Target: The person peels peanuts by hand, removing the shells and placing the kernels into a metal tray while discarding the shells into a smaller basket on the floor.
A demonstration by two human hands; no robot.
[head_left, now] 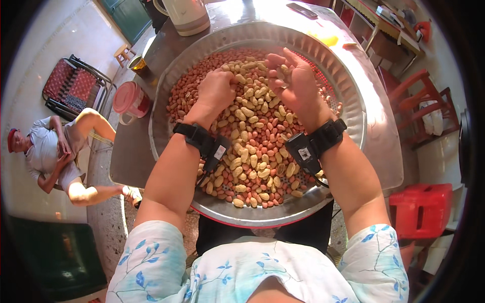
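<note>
A wide round metal tray (346, 91) holds loose reddish peanut kernels (194, 70) and many unshelled tan peanuts (250, 103), which run in a band from the middle to the near side. Over the left part of the heap, my left hand (216, 91) is closed with its fingertips turned down beside the unshelled peanuts; anything it pinches is hidden. My right hand (293, 83) is turned palm up over the right part, fingers half curled around a few peanuts (284, 72). Each wrist wears a black strap with a small box.
The tray rests on a table (129, 159). Left of it are a lidded red mug (132, 98) and a dark cup (137, 64); a white jug (186, 17) stands behind. A seated person (55, 151) is at far left. At right are a red stool (422, 209) and wooden chair (422, 108).
</note>
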